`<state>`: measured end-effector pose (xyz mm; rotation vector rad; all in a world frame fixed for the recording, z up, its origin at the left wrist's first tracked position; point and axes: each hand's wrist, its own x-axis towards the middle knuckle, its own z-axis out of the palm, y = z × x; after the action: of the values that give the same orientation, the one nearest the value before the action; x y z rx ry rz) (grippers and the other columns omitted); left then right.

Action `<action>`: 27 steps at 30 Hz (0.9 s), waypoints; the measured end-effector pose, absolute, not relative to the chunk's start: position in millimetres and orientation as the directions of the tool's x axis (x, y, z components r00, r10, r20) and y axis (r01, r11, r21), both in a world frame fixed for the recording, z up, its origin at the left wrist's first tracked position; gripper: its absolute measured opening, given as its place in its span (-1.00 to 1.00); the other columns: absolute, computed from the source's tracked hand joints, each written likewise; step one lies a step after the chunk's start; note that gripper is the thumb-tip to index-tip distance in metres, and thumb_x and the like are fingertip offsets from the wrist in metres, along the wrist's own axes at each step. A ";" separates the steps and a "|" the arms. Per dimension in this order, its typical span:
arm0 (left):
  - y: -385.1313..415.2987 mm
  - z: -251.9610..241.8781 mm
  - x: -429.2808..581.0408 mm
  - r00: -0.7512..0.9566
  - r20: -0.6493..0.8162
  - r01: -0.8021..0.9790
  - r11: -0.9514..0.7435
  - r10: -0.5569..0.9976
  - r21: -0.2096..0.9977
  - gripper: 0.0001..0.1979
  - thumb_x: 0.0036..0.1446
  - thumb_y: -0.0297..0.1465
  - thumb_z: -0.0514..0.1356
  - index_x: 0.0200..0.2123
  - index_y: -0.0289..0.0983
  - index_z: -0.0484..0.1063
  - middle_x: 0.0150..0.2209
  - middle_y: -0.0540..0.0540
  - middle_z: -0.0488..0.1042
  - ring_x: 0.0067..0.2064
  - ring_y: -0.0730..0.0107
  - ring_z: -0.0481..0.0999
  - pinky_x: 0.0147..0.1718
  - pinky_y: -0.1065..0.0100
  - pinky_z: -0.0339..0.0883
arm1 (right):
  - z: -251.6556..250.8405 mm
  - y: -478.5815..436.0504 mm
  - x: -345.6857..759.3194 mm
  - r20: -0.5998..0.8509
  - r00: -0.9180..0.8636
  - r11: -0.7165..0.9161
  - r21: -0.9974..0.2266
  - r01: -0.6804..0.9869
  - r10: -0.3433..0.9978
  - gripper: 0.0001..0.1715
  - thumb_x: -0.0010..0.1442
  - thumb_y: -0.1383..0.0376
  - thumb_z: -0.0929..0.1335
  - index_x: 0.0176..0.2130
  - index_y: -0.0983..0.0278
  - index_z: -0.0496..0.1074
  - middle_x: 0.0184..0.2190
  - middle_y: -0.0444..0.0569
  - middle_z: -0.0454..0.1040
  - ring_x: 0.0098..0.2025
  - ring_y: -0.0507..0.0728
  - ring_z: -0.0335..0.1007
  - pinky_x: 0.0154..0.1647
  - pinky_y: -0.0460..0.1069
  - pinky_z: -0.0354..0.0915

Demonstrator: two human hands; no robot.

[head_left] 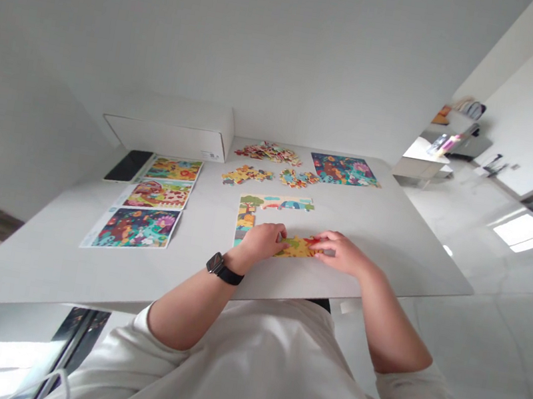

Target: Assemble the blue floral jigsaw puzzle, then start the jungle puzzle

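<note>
Low on the table, a partly joined jigsaw puzzle (245, 220) forms a frame with a left side and a top edge of scenery pieces. A yellow bottom strip of puzzle pieces (295, 248) lies between my hands. My left hand (264, 239), with a black watch at its wrist, has its fingers curled over the strip's left end; its fingertips are partly hidden. At the strip's right end, my right hand (339, 251) has its thumb and fingers closed at a red-and-yellow puzzle piece (311, 242).
Loose puzzle pieces lie in piles behind the frame: a large pile (268, 152), a yellow pile (247, 175) and a mixed pile (299, 178). A dark picture sheet (344, 170) lies back right. Picture sheets (138, 228), a black tablet-like slab (129, 165) and a white box (165, 137) stand left.
</note>
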<state>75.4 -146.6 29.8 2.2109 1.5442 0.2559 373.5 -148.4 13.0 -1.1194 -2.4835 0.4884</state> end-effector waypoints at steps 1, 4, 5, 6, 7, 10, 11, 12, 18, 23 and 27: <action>-147.1 30.6 75.5 0.362 -0.090 0.847 -0.287 0.928 0.446 -0.80 0.33 -0.23 0.32 -0.03 -0.15 0.59 -0.18 -0.07 0.70 -0.14 0.18 0.66 -0.26 0.31 0.35 | 13.6 -149.0 372.8 0.191 -0.613 0.625 -0.443 0.643 0.767 -0.70 0.29 0.28 0.53 0.01 -0.01 0.74 0.11 0.04 0.62 0.11 0.28 0.62 0.23 0.24 0.52; -148.8 33.7 76.0 0.354 -0.094 0.851 -0.279 0.930 0.445 -0.82 0.34 -0.27 0.30 -0.04 -0.15 0.59 -0.18 -0.07 0.70 -0.13 0.19 0.66 -0.25 0.31 0.35 | 13.8 -151.2 370.7 0.198 -0.610 0.629 -0.420 0.654 0.767 -0.66 0.25 0.29 0.56 0.01 0.00 0.74 0.11 0.06 0.61 0.12 0.29 0.62 0.23 0.25 0.52; -149.2 34.2 76.1 0.351 -0.096 0.852 -0.276 0.931 0.444 -0.83 0.34 -0.28 0.30 -0.04 -0.15 0.59 -0.18 -0.08 0.70 -0.13 0.19 0.66 -0.25 0.32 0.36 | 13.5 -152.1 370.0 0.201 -0.614 0.633 -0.421 0.650 0.764 -0.64 0.24 0.30 0.57 0.02 0.00 0.74 0.11 0.06 0.61 0.12 0.30 0.62 0.24 0.25 0.52; -149.3 34.4 76.0 0.350 -0.097 0.853 -0.274 0.932 0.444 -0.83 0.33 -0.29 0.30 -0.05 -0.15 0.60 -0.19 -0.08 0.70 -0.13 0.19 0.66 -0.25 0.32 0.36 | 13.1 -152.8 369.5 0.203 -0.616 0.636 -0.425 0.645 0.761 -0.63 0.24 0.31 0.57 0.03 0.00 0.73 0.12 0.06 0.61 0.13 0.30 0.62 0.24 0.25 0.52; -149.1 34.2 75.7 0.350 -0.096 0.851 -0.274 0.932 0.447 -0.83 0.33 -0.29 0.30 -0.05 -0.15 0.60 -0.18 -0.08 0.70 -0.13 0.19 0.66 -0.26 0.32 0.35 | 12.9 -153.5 369.0 0.205 -0.616 0.636 -0.429 0.642 0.760 -0.62 0.23 0.33 0.57 0.03 0.00 0.73 0.12 0.06 0.61 0.13 0.30 0.61 0.24 0.25 0.51; -146.1 34.2 73.0 0.377 -0.101 0.832 -0.289 0.921 0.473 -0.84 0.34 -0.32 0.27 -0.06 -0.16 0.62 -0.19 -0.08 0.70 -0.18 0.21 0.65 -0.28 0.32 0.35 | 14.9 -153.2 368.3 0.187 -0.614 0.623 -0.447 0.642 0.767 -0.65 0.25 0.33 0.55 0.01 0.02 0.74 0.11 0.07 0.61 0.13 0.28 0.62 0.25 0.22 0.50; -144.3 35.6 71.3 0.391 -0.097 0.822 -0.299 0.915 0.485 -0.83 0.34 -0.32 0.26 -0.07 -0.17 0.62 -0.19 -0.08 0.70 -0.20 0.22 0.64 -0.27 0.31 0.35 | 17.0 -151.8 368.5 0.171 -0.621 0.620 -0.456 0.638 0.765 -0.66 0.27 0.32 0.54 0.02 0.03 0.74 0.11 0.07 0.62 0.12 0.27 0.62 0.25 0.20 0.50; -142.0 38.2 69.2 0.402 -0.085 0.809 -0.311 0.911 0.498 -0.82 0.35 -0.31 0.24 -0.08 -0.17 0.63 -0.19 -0.09 0.71 -0.21 0.23 0.64 -0.27 0.31 0.35 | 20.0 -149.6 369.0 0.152 -0.632 0.620 -0.463 0.634 0.760 -0.67 0.29 0.31 0.52 0.04 0.04 0.74 0.11 0.07 0.62 0.12 0.26 0.62 0.25 0.18 0.50; -114.2 81.5 49.2 0.395 0.077 0.756 -0.372 0.915 0.539 -0.74 0.36 -0.26 0.15 -0.16 -0.18 0.64 -0.19 -0.11 0.70 -0.25 0.24 0.60 -0.25 0.29 0.33 | 54.5 -113.9 376.9 0.169 -0.589 0.601 -0.405 0.689 0.790 -0.64 0.35 0.25 0.47 0.10 0.08 0.71 0.11 0.10 0.64 0.16 0.32 0.59 0.26 0.21 0.47; -77.3 122.3 35.2 0.340 0.183 0.783 -0.385 0.923 0.489 -0.76 0.35 -0.28 0.13 -0.27 -0.20 0.58 -0.31 -0.13 0.65 -0.29 0.23 0.54 -0.30 0.30 0.25 | 94.9 -67.0 374.0 0.197 -0.591 0.620 -0.342 0.706 0.782 -0.63 0.36 0.23 0.46 0.12 0.09 0.70 0.09 0.07 0.66 0.13 0.30 0.60 0.26 0.17 0.46; -52.8 140.1 32.8 0.304 0.255 0.784 -0.393 0.918 0.481 -0.62 0.44 -0.16 0.07 -0.37 -0.20 0.49 -0.42 -0.10 0.57 -0.36 0.24 0.47 -0.34 0.30 0.20 | 122.5 -32.3 362.8 0.203 -0.553 0.590 -0.290 0.754 0.808 -0.63 0.37 0.21 0.44 0.13 0.09 0.69 0.12 0.05 0.65 0.13 0.30 0.60 0.23 0.16 0.46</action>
<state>32.8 -52.8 140.1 2.3080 1.5491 0.7258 362.8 -32.3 122.5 -1.2725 -2.5081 0.2416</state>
